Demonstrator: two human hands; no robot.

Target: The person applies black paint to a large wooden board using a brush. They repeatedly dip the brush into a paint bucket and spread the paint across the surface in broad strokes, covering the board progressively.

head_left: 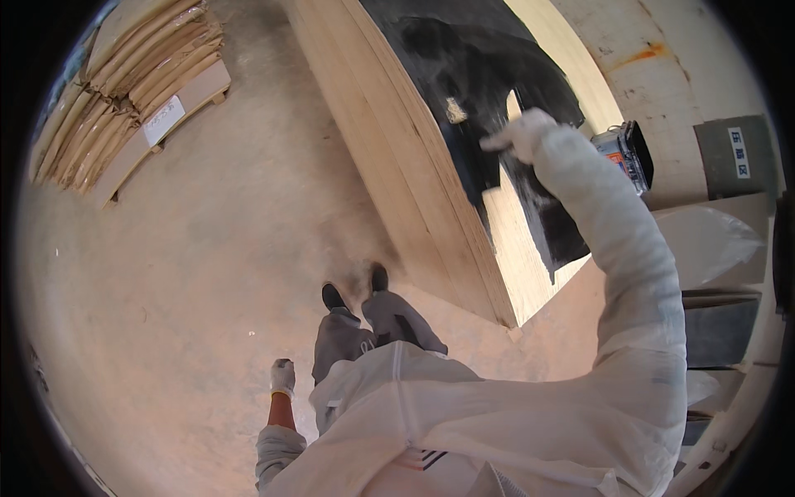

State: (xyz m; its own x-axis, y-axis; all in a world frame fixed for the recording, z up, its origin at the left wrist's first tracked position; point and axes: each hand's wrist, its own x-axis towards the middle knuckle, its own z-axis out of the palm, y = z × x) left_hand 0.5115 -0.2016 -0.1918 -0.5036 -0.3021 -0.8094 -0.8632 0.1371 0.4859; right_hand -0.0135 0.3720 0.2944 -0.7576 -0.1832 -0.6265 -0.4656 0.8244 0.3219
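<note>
right hand over the black coat, left hand low at the side

the right hand point(526, 135), in a pale glove, is over the coated top of the wood stack point(393, 157), its fingers bent and pointing left. whether it grips a tool, and whether it touches the surface, i cannot tell. the left hand point(283, 378), also gloved, hangs low over the floor point(190, 273), well apart from the stack; its fingers look loosely curled, but whether they hold anything is too small to tell.

the black coat point(431, 62) covers much of the stack's top, with bare pale wood at the near corner and along the right edge. below the right hand a bare strip runs between dark areas. the right sleeve point(625, 228) hides part of the right side.

a dark bucket point(617, 147) is just beyond the stack's right edge, near the right forearm. farther right are a grey box point(735, 157) and clear plastic point(712, 236). wrapped packs point(170, 62) are piled at upper left. the shoes point(379, 277) are near the stack's left side.
</note>
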